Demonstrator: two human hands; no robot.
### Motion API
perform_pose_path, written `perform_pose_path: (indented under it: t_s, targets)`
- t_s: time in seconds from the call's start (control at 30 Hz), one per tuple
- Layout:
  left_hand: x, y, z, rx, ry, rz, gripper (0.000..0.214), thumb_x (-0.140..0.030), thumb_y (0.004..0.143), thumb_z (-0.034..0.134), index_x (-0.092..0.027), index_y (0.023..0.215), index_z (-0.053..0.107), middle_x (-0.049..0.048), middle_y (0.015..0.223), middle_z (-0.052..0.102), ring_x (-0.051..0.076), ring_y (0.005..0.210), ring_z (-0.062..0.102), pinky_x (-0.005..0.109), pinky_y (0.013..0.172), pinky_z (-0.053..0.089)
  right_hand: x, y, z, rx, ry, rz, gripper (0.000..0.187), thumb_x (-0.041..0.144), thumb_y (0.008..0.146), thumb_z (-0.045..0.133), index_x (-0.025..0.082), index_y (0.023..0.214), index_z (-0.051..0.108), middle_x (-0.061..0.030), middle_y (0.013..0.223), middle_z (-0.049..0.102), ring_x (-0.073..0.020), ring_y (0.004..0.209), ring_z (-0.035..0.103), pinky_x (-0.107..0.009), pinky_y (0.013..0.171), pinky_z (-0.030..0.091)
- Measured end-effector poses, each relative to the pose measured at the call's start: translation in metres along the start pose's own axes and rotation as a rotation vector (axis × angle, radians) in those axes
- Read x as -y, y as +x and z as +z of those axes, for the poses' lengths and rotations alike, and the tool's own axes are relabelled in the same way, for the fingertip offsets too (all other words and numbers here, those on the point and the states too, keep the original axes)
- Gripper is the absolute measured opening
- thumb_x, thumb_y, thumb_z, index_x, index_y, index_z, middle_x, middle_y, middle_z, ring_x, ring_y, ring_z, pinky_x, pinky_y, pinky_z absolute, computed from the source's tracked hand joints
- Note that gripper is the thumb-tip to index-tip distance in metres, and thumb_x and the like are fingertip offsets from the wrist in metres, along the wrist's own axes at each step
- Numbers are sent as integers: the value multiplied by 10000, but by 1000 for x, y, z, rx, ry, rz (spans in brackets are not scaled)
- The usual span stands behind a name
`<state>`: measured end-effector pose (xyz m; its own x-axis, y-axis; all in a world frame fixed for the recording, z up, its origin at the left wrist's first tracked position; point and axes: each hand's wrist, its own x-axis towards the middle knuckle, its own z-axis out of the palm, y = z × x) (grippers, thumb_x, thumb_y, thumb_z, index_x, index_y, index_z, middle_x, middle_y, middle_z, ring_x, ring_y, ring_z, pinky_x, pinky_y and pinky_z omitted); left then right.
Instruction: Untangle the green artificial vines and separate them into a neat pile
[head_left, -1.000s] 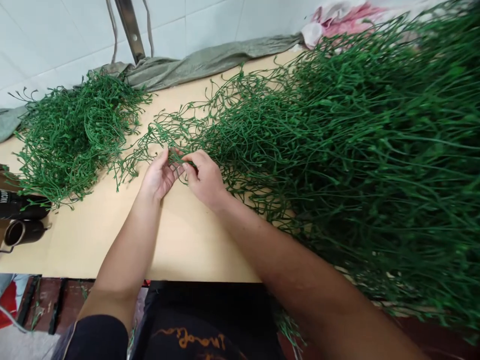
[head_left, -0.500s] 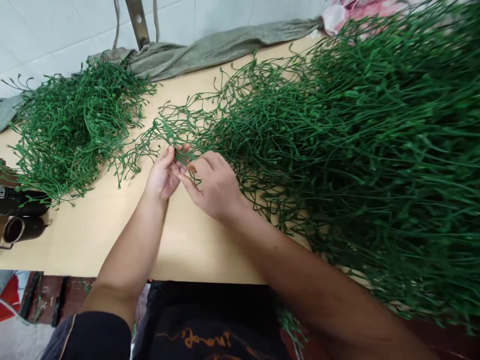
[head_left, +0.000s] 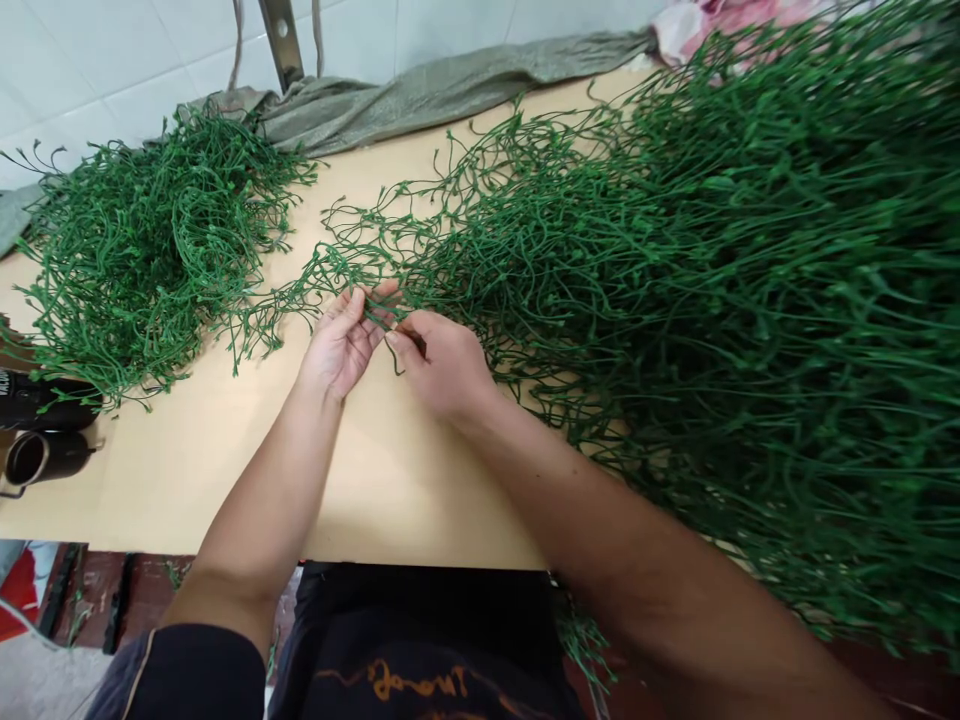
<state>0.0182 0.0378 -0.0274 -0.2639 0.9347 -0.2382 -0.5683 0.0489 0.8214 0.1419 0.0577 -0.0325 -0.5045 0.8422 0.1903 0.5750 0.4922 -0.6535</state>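
Note:
Thin green plastic-looking plant stems with small forked tips [head_left: 300,285] lie bunched at the middle of the table. My left hand [head_left: 349,345], palm up, pinches their ends between thumb and fingers. Close on its right, my right hand [head_left: 442,360] is closed with thumb and forefinger together at the stem ends; a short stem end hangs below its fingertips. A large heap of the same green stems [head_left: 675,260] fills the right side, reaching close behind my right hand. A smaller tangled pile [head_left: 157,240] sits to the left.
A black mug [head_left: 52,455] stands at the left table edge beside a dark cylindrical object [head_left: 45,400]. Grey-green cloth [head_left: 442,95] runs along the back by the tiled wall, with pink cloth [head_left: 735,30] at the far right. The tan tabletop [head_left: 202,460] ends just before my body.
My right hand's thumb and forefinger have come together at the stem ends, where they were more spread before. My left hand has shifted slightly right, still pinching stems.

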Motion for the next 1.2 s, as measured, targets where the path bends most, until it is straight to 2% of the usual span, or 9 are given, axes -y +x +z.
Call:
perform_pose_path:
  t_s: [0.17, 0.33, 0.4, 0.47, 0.63, 0.73, 0.8, 0.9, 1.2]
  targets:
    - [1, 3, 0, -18, -79, -22, 222, -249, 894, 386, -141, 815, 562, 39, 885, 690, 162, 1040, 611, 319, 909, 480, 6, 1, -9, 175, -90, -107, 209, 221, 820, 445, 166, 635, 524, -50, 649, 558, -165, 668, 464, -276, 621, 309]
    - [-8, 10, -2, -164, -206, 5, 324, -262, 918, 321, -151, 715, 548, 20, 768, 680, 132, 1064, 595, 293, 964, 441, 30, -17, -7, 523, 7, -527, 255, 187, 825, 445, 149, 589, 533, -55, 625, 559, -151, 674, 441, -289, 691, 336]
    - [-11, 10, -3, -160, -221, 18, 328, -263, 913, 341, -149, 679, 539, 17, 746, 675, 137, 1074, 589, 300, 970, 435, 35, -22, -9, 549, 99, -652, 250, 184, 841, 431, 149, 625, 552, -45, 642, 567, -139, 667, 438, -284, 704, 348]
    - [-13, 9, -3, -117, -229, -9, 322, -279, 906, 363, -141, 674, 540, 24, 757, 674, 155, 1076, 589, 312, 954, 444, 28, -20, -16, 346, 106, -594, 247, 175, 854, 400, 158, 670, 564, -46, 672, 565, -143, 679, 437, -292, 701, 352]
    - [-11, 8, -3, -45, -220, -88, 313, -287, 910, 349, -122, 770, 576, 52, 929, 678, 181, 1123, 564, 326, 925, 465, -28, 5, -50, -450, -183, -41, 218, 310, 837, 465, 152, 922, 589, -139, 923, 538, -248, 927, 434, -426, 825, 324]
    - [-9, 8, -2, -47, -203, -100, 290, -305, 900, 372, -127, 841, 593, 63, 1050, 659, 190, 1168, 530, 326, 939, 459, -40, 10, -52, -613, -305, 28, 444, 361, 768, 567, 105, 1128, 525, -205, 1130, 464, -310, 1072, 373, -480, 891, 285]
    - [-8, 7, -1, -52, -191, -96, 285, -315, 896, 382, -132, 870, 598, 66, 1088, 649, 193, 1183, 518, 325, 951, 452, -30, 7, -40, -532, -268, -73, 391, 386, 791, 529, 138, 1092, 543, -174, 1105, 497, -293, 1045, 403, -468, 879, 310]
    - [-7, 7, 1, -37, -170, -62, 280, -293, 899, 376, -129, 849, 597, 61, 1058, 658, 188, 1178, 523, 329, 974, 436, -9, 0, -18, -265, -96, -198, 278, 400, 833, 449, 166, 902, 582, -103, 867, 577, -226, 855, 487, -394, 780, 378]
    - [-4, 6, 1, 20, -125, -51, 267, -261, 893, 389, -125, 790, 594, 54, 984, 676, 175, 1161, 537, 329, 1018, 399, 3, 0, -9, 111, 262, -101, 179, 302, 775, 469, 160, 678, 518, -2, 606, 465, -108, 578, 399, -249, 560, 305]
